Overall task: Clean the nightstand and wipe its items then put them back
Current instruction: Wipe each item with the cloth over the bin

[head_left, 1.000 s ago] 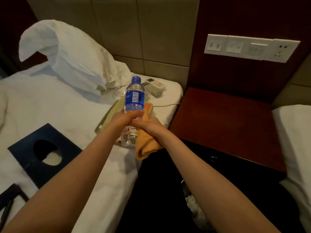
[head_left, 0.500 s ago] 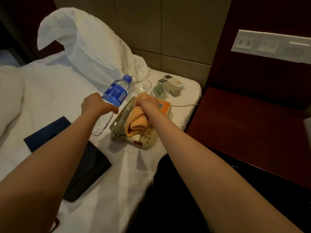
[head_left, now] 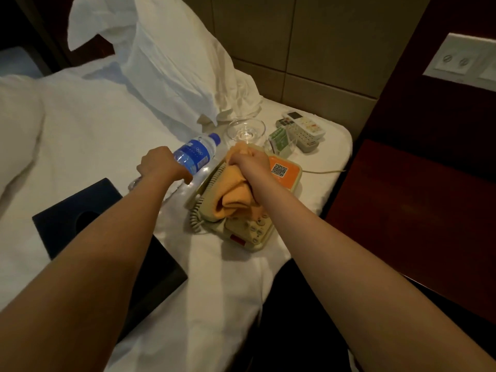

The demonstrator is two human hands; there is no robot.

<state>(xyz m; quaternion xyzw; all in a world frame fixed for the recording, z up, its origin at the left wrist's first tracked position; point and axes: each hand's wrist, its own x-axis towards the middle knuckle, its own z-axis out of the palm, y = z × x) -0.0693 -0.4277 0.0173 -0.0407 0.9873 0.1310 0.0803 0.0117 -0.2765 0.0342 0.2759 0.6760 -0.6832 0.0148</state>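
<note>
Orange cloth point(head_left: 236, 191) now bunched in right hand point(head_left: 251, 161), off the bottle point(head_left: 194, 154), over the phone point(head_left: 257, 229). Left hand point(head_left: 161, 165) grips bottle, tipped from upright, low over bed point(head_left: 94, 135). Bottle wipe judged done; phone next.

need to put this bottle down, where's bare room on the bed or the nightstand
Bare sheet lies left of the left hand, between the pillow and the dark tissue box. The nightstand top, at far right, shows bare wood. Crowded: the sheet's right corner, where telephone, glass dish, green packet and remotes sit close together.
</note>
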